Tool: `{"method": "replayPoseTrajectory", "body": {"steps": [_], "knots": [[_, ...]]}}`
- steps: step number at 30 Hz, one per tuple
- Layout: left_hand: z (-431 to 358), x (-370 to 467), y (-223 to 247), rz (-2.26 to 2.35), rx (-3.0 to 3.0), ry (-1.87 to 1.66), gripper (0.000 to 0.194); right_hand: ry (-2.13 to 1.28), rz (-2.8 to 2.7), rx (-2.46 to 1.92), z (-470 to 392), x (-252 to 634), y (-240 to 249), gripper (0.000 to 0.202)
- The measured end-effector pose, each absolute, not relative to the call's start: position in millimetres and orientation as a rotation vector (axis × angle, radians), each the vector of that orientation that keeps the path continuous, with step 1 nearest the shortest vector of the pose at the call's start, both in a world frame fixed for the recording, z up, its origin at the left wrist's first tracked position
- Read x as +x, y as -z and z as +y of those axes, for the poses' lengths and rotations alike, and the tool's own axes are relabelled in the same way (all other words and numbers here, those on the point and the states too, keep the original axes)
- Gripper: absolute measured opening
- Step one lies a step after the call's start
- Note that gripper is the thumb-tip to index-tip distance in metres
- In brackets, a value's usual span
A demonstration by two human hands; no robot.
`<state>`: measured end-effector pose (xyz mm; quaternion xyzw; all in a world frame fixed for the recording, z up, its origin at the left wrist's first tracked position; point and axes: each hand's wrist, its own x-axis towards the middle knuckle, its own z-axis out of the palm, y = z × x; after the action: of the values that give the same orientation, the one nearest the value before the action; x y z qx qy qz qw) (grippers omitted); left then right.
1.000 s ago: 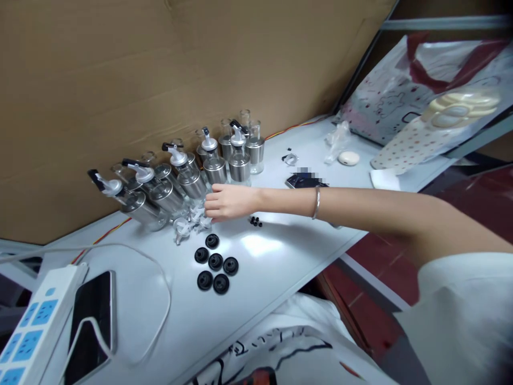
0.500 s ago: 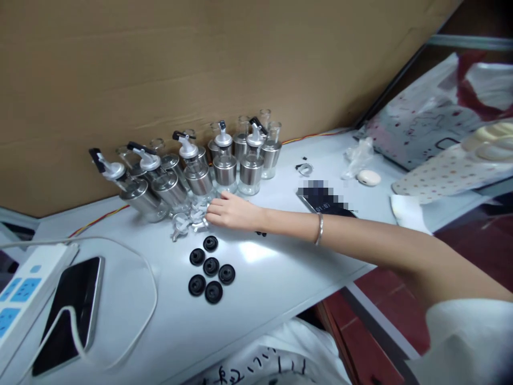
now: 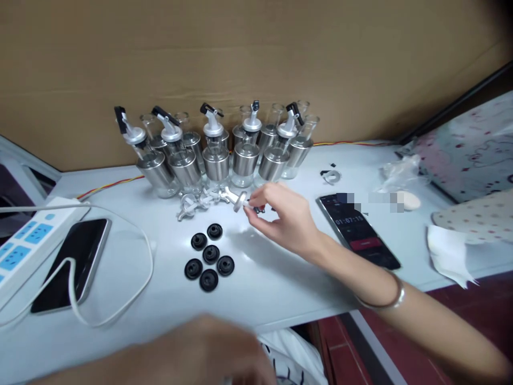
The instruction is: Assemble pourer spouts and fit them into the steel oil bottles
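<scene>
5 bottles [image 3: 216, 163] at upper centre look done, while the open bottles [image 3: 300, 155] behind, 6 stoppers [image 3: 210, 254] and loose spouts [image 3: 188, 204] left of centre seem pending, the right hand [image 3: 286, 216] pinching 1 spout [image 3: 239, 202] at centre, the blurred left hand's [image 3: 208, 347] grip, bottom centre, impossible to tell.

The spout [image 3: 239, 202] is coloured silver-grey, and the same grey is seen on the loose spouts [image 3: 188, 205]. The round caps [image 3: 210, 254] are coloured black all over. Clear bottles [image 3: 216, 163] are wrapped in shiny silver, and their silver pourers [image 3: 214, 127] are topped with black. Brown is seen on the cardboard [image 3: 256, 53], and bluish white on the table [image 3: 280, 299]. The white power strip [image 3: 28, 245] is dotted with blue sockets [image 3: 40, 233]. Red and yellow are mixed in the wires [image 3: 112, 186]. The black phone screen [image 3: 356, 230] is marked with a red bar [image 3: 366, 243]. Pink and dark marks are scattered over the whitish bag [image 3: 460, 139].
</scene>
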<state>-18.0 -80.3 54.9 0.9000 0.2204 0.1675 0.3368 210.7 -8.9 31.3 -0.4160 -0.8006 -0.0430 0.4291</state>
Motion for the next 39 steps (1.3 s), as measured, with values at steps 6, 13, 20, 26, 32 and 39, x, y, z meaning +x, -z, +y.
{"method": "replayPoseTrajectory", "body": {"steps": [6, 13, 20, 26, 32, 39], "knots": [[-19, 3, -26, 0.907, 2.410, -1.123, 0.017, 0.244, -1.966, -0.856, -20, 200, -13, 0.022], [-12, 12, 0, 0.819, 2.574, -1.105, 0.038, 0.218, -2.062, -0.882, -29, 202, -9, 0.023], [-5, 16, -6, 0.795, 2.570, -0.988, 0.026, 0.081, -2.207, -0.798, -33, 207, -6, 0.029], [-9, 6, -5, 0.749, 2.465, -1.004, 0.034, 0.038, -2.253, -0.728, -31, 208, -6, 0.026], [-13, 5, -6, 0.812, 2.398, -1.030, 0.023, -0.134, -2.333, -0.643, -31, 205, -15, 0.023], [-13, 4, -3, 0.800, 2.442, -1.001, 0.020, -0.184, -2.301, -0.644, -35, 209, -19, 0.019]]}}
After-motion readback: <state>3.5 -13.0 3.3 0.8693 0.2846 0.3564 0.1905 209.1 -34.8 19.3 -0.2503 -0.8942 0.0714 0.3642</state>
